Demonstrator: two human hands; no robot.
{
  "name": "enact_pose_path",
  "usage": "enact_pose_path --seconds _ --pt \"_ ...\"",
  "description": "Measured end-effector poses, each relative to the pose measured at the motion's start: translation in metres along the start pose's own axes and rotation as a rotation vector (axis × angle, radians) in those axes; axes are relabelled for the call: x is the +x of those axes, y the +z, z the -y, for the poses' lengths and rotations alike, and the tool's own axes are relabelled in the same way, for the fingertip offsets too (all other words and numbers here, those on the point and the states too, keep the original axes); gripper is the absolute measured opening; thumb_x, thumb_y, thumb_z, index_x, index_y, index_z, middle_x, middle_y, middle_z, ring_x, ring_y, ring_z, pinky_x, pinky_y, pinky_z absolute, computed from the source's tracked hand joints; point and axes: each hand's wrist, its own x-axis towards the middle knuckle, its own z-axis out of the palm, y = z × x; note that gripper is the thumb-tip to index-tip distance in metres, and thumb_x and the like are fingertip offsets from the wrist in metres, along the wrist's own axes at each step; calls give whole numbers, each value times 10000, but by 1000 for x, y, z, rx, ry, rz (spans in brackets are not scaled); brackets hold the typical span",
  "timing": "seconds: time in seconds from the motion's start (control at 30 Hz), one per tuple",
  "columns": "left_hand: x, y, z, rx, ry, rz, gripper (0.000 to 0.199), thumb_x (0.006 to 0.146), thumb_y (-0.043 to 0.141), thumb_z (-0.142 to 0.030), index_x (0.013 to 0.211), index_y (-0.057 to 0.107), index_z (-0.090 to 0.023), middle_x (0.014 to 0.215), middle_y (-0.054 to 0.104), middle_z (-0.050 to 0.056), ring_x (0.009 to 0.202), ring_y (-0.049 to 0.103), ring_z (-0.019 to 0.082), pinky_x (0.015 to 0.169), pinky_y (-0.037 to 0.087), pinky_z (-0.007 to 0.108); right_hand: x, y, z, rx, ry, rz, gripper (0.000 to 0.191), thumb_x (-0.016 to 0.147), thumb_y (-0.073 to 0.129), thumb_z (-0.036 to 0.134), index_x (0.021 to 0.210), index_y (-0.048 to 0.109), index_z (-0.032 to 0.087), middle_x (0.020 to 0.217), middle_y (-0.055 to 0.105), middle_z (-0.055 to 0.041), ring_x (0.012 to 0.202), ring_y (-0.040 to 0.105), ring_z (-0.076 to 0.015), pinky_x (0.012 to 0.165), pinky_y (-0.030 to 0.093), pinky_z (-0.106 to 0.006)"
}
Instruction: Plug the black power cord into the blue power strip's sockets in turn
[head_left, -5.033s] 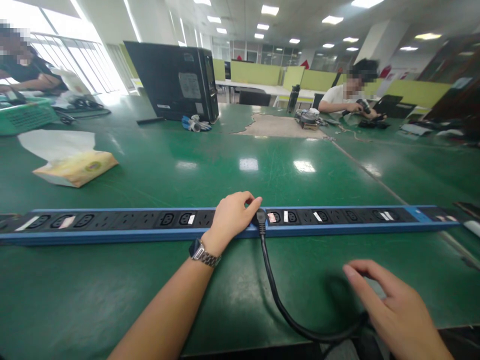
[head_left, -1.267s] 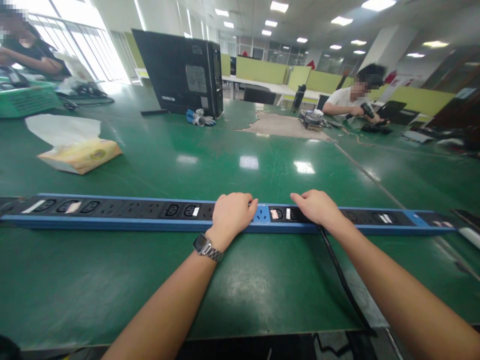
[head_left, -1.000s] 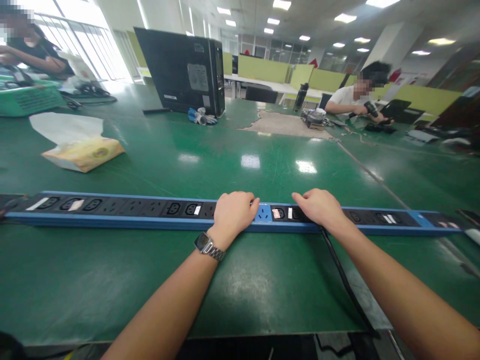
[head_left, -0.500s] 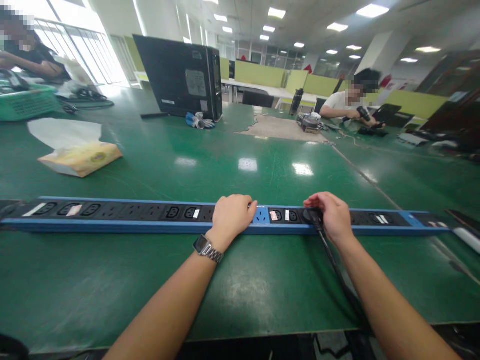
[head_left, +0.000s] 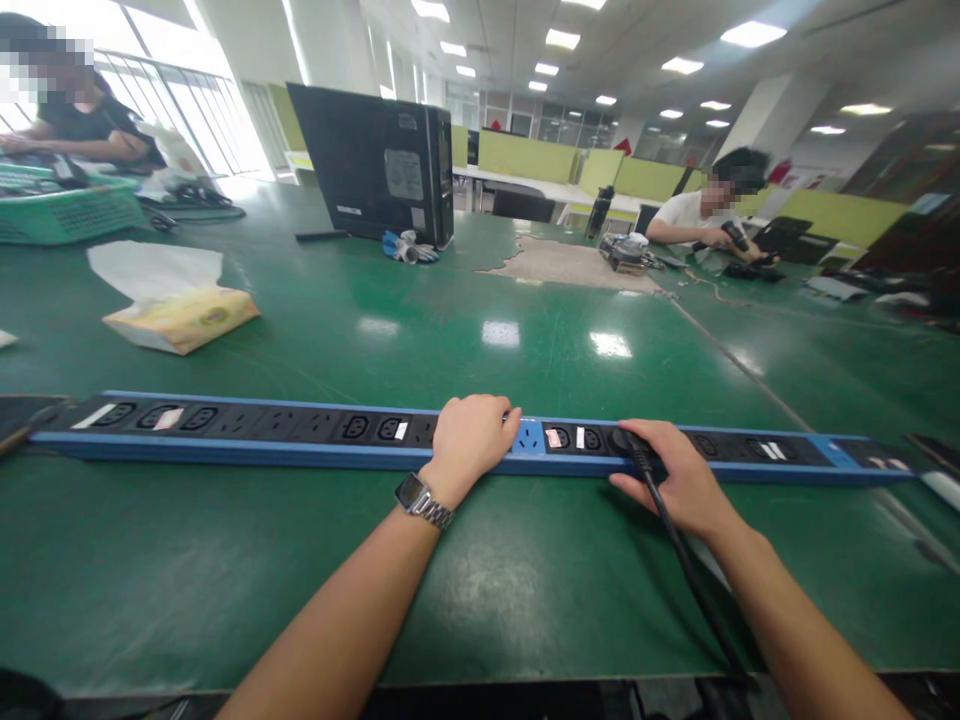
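Note:
A long blue and black power strip [head_left: 300,461] with many sockets lies across the table. My left hand [head_left: 472,438], with a watch [head_left: 412,493] on its wrist, is closed over the strip's middle, its fingers curled over the far side. Right of it, a black plug [head_left: 622,440] sits at the strip, its black cord [head_left: 679,540] running down towards the table's near edge. My right hand [head_left: 679,485] is around the plug, thumb and fingers apart. Its fingertips reach the plug's top, while the thumb lies lower, by the strip's near side. Part of the plug is hidden.
Behind the strip stand a tissue pack [head_left: 184,318], a black computer case [head_left: 367,165] and blue-grey gloves [head_left: 409,247]. A green basket [head_left: 67,215] is at the far left. Two people sit across the table, one at the left, one at the right holding a dark tool [head_left: 735,236].
My right hand has opened from its pinch on the plug, the thumb dropping to the strip's near side. My left hand keeps its hold. The whole view has shifted slightly.

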Motion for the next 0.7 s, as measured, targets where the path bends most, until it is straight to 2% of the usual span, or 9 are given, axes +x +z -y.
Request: enact_pose_path --seconds 0.13,0.2,0.3,0.37,0.47,0.57,0.7 --pt "0 0 0 5 7 4 404 950 369 -400 823 709 -222 880 738 77 850 681 241 742 452 335 5 14 5 -154 39 -119 608 741 694 581 1185 599 176 1122 674 -145 1046 608 -298 953 455 -464" --pt "0 0 0 14 11 -2 406 950 368 -397 822 709 -219 874 737 79 846 681 241 737 453 334 8 17 7 -180 43 -135 643 734 688 608 1192 605 164 1164 666 -154 1087 600 -308 976 447 -464" --pt "-1 0 0 26 20 -17 402 950 371 -396 804 699 -215 859 736 73 827 683 240 711 450 331 10 17 10 -179 49 -141 529 822 616 563 1163 632 159 1171 676 -144 1096 618 -278 982 457 -408" --pt "-1 1 0 32 28 -24 405 952 367 -394 792 692 -213 853 736 70 817 683 242 697 447 333 12 16 12 -220 77 -141 422 873 569 512 1092 668 165 1097 711 -118 1013 662 -245 924 484 -356" --pt "-1 2 -1 43 24 -23 402 953 369 -390 789 688 -209 851 736 70 812 683 242 693 447 334 16 16 13 -338 101 -159 372 868 566 503 986 709 181 962 749 -72 843 706 -220 765 501 -302" --pt "-1 3 -2 52 22 -38 395 951 377 -385 791 691 -206 848 735 70 811 684 244 688 448 336 20 18 13 -403 104 -207 355 860 561 499 924 730 193 858 758 -43 726 708 -202 643 461 -273" --pt "0 4 -4 66 24 -61 404 950 369 -370 789 697 -199 838 733 78 804 686 252 677 447 348 22 18 12 -439 189 -208 346 863 534 497 890 744 224 732 740 -28 633 684 -198 578 394 -270"
